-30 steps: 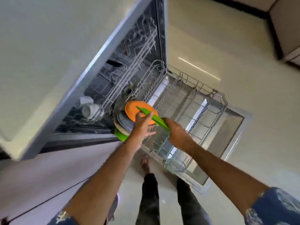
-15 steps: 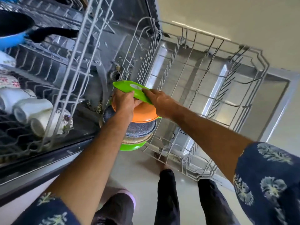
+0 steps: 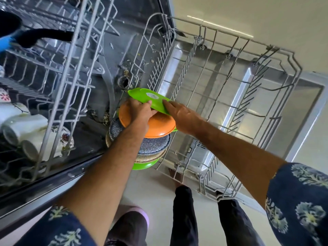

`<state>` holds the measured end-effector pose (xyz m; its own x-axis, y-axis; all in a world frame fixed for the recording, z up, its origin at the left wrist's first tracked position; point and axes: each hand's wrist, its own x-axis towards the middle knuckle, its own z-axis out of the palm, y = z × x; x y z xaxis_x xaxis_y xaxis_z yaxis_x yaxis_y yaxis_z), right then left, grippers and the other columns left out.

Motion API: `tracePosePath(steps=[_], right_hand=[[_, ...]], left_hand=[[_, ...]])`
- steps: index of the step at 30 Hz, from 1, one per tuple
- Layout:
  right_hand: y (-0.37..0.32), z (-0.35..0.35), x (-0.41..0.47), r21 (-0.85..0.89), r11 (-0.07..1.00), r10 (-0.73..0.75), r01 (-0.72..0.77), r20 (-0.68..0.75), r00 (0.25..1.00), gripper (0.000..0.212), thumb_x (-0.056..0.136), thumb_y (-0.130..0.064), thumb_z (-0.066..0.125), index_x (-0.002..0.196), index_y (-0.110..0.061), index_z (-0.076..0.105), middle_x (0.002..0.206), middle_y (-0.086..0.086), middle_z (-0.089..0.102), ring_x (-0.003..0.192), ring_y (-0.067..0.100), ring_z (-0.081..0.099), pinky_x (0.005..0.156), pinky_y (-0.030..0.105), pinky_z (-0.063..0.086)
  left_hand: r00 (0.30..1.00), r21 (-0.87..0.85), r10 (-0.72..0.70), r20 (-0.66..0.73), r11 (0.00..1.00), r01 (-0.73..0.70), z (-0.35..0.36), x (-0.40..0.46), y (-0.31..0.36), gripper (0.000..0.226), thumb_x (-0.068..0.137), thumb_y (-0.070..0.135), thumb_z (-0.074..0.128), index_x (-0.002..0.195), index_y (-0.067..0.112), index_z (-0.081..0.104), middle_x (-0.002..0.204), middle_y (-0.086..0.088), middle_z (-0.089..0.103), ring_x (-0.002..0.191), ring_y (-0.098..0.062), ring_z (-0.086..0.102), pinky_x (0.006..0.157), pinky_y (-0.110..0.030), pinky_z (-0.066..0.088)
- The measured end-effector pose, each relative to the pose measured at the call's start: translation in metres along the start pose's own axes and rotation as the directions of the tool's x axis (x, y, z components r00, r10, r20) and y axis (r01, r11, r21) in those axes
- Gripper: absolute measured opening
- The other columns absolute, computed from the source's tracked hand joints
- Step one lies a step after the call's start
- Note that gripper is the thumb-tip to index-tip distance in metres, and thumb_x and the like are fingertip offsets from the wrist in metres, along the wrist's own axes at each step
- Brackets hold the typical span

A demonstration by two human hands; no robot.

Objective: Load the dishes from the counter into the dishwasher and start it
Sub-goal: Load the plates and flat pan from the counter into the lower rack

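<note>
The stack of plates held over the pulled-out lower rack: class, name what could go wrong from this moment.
1. The left hand alone holds the tilted stack of plates while also touching the green plate; the stack could slip and drop.
2. The right hand grips the green plate only at its edge, so it may slide free.
3. Food debris lies around the drain, which could clog.

One head-worn camera looks steeply down, close over the pulled-out lower rack [image 3: 230,96] and floor [image 3: 156,196].
</note>
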<state>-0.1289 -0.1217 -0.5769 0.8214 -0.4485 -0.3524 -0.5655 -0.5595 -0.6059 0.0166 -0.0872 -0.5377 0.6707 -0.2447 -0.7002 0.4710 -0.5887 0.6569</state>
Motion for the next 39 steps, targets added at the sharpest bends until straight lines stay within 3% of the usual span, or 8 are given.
tracePosePath(steps=[7, 10, 13, 16, 18, 28, 35, 39], right_hand=[[0.012, -0.008, 0.007, 0.016, 0.999, -0.040, 0.038, 0.089, 0.995, 0.079, 0.096, -0.009, 0.059, 0.158, -0.009, 0.009, 0.160, 0.021, 0.025, 0.137, 0.036, 0.043, 0.111, 0.036, 0.036], [0.015, -0.014, 0.002, 0.051, 0.999, -0.008, 0.000, 0.149, 0.989, 0.078, 0.098, -0.019, 0.059, 0.158, -0.014, 0.009, 0.162, 0.018, 0.020, 0.143, 0.035, 0.034, 0.116, 0.039, 0.030], [0.011, -0.020, -0.008, 0.046, 0.999, 0.007, -0.013, 0.142, 0.990, 0.075, 0.096, -0.012, 0.055, 0.158, -0.011, 0.012, 0.161, 0.021, 0.021, 0.145, 0.037, 0.030, 0.117, 0.044, 0.031], [0.006, -0.034, -0.032, 0.020, 1.000, 0.016, -0.019, 0.120, 0.993, 0.069, 0.095, -0.009, 0.053, 0.156, -0.005, 0.020, 0.158, 0.021, 0.028, 0.142, 0.037, 0.033, 0.117, 0.042, 0.032], [0.001, -0.049, -0.054, -0.009, 1.000, 0.007, -0.007, 0.098, 0.995, 0.067, 0.095, -0.013, 0.054, 0.154, -0.004, 0.024, 0.156, 0.022, 0.031, 0.141, 0.038, 0.035, 0.116, 0.043, 0.032], [-0.107, -0.146, -0.201, -0.234, 0.959, -0.123, 0.162, 0.174, 0.977, 0.088, 0.095, -0.054, 0.050, 0.159, -0.013, 0.006, 0.165, 0.015, 0.007, 0.152, 0.032, 0.010, 0.121, 0.055, 0.012], [-0.223, -0.163, -0.313, -0.289, 0.881, -0.279, 0.374, 0.319, 0.906, 0.089, 0.090, -0.068, 0.026, 0.159, -0.017, 0.002, 0.166, 0.010, 0.005, 0.152, 0.030, 0.009, 0.119, 0.056, 0.015], [-0.301, -0.148, -0.355, -0.304, 0.786, -0.436, 0.538, 0.345, 0.831, 0.085, 0.096, -0.057, 0.045, 0.159, -0.016, 0.004, 0.166, 0.007, 0.001, 0.153, 0.025, 0.003, 0.122, 0.053, 0.010]], left_hand=[[0.987, 0.452, 0.146, 0.062, 0.878, -0.158, -0.015, -0.012, 0.014, 0.069, 0.103, 0.020, 0.054, 0.155, 0.017, 0.010, 0.140, -0.015, 0.050, 0.074, -0.029, 0.073, 0.054, -0.036, 0.062], [0.915, 0.847, 0.333, 0.228, 0.395, -0.354, -0.026, -0.026, 0.014, 0.070, 0.102, 0.032, 0.054, 0.154, 0.006, 0.017, 0.140, -0.018, 0.051, 0.104, -0.035, 0.066, 0.081, -0.041, 0.056], [0.831, 0.906, 0.384, 0.403, -0.040, -0.422, -0.039, -0.042, 0.008, 0.062, 0.100, 0.035, 0.053, 0.151, 0.009, 0.029, 0.140, -0.019, 0.047, 0.122, -0.036, 0.052, 0.095, -0.046, 0.046], [0.745, 0.824, 0.362, 0.560, -0.341, -0.453, -0.049, -0.063, 0.001, 0.061, 0.098, 0.043, 0.051, 0.149, 0.014, 0.035, 0.132, -0.013, 0.050, 0.118, -0.032, 0.050, 0.095, -0.047, 0.043], [0.722, 0.775, 0.318, 0.614, -0.417, -0.475, -0.057, -0.084, -0.003, 0.063, 0.097, 0.046, 0.048, 0.150, 0.015, 0.035, 0.138, -0.010, 0.047, 0.121, -0.030, 0.048, 0.096, -0.047, 0.041], [0.709, 0.795, 0.362, 0.605, -0.316, -0.518, -0.135, -0.280, -0.003, 0.078, 0.092, 0.053, 0.038, 0.154, 0.006, 0.031, 0.164, -0.017, 0.020, 0.150, -0.037, 0.023, 0.119, -0.058, 0.021], [0.809, 0.912, 0.428, 0.403, -0.121, -0.391, -0.233, -0.436, -0.037, 0.078, 0.095, 0.055, 0.038, 0.156, 0.007, 0.027, 0.164, -0.020, 0.018, 0.150, -0.040, 0.018, 0.119, -0.058, 0.021], [0.836, 0.960, 0.505, 0.214, 0.049, -0.275, -0.300, -0.520, -0.081, 0.075, 0.098, 0.054, 0.031, 0.157, 0.009, 0.021, 0.166, -0.016, 0.013, 0.153, -0.037, 0.010, 0.120, -0.058, 0.019]])
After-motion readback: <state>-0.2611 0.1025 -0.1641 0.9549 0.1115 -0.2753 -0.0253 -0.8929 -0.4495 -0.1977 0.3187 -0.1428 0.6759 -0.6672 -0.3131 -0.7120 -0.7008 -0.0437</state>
